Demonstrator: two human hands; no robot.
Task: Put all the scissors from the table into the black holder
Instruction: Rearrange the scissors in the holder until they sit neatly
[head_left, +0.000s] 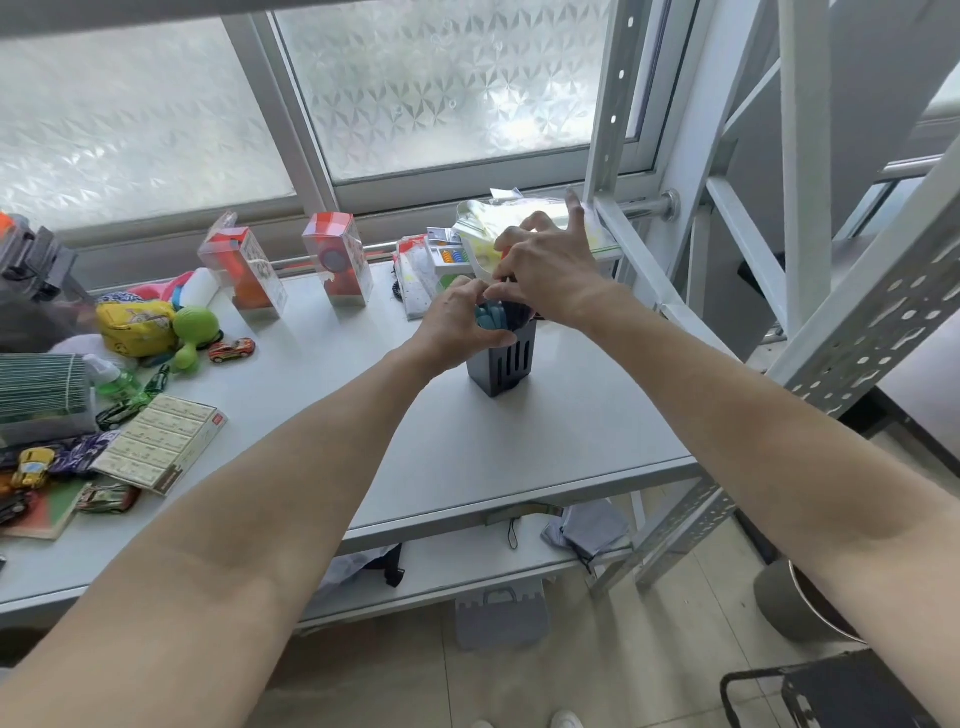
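The black slotted holder (503, 364) stands upright on the white table (545, 441), right of centre. Teal scissor handles (489, 317) and dark handles (514, 306) stick out of its top. My left hand (460, 322) curls round the holder's upper left rim beside the teal handles. My right hand (545, 270) is above the holder, its thumb and fingers pinching a pair of scissors with an orange-red handle (505, 253), mostly hidden by the fingers. The blades are hidden inside the holder.
Two clear toy boxes (244, 270) (340, 260) stand at the back. Toy packs and plastic bags (467, 244) lie behind the holder. Toy cars, a green toy (192, 327) and a card box (161, 441) crowd the left. A white metal rack post (618, 104) rises at right.
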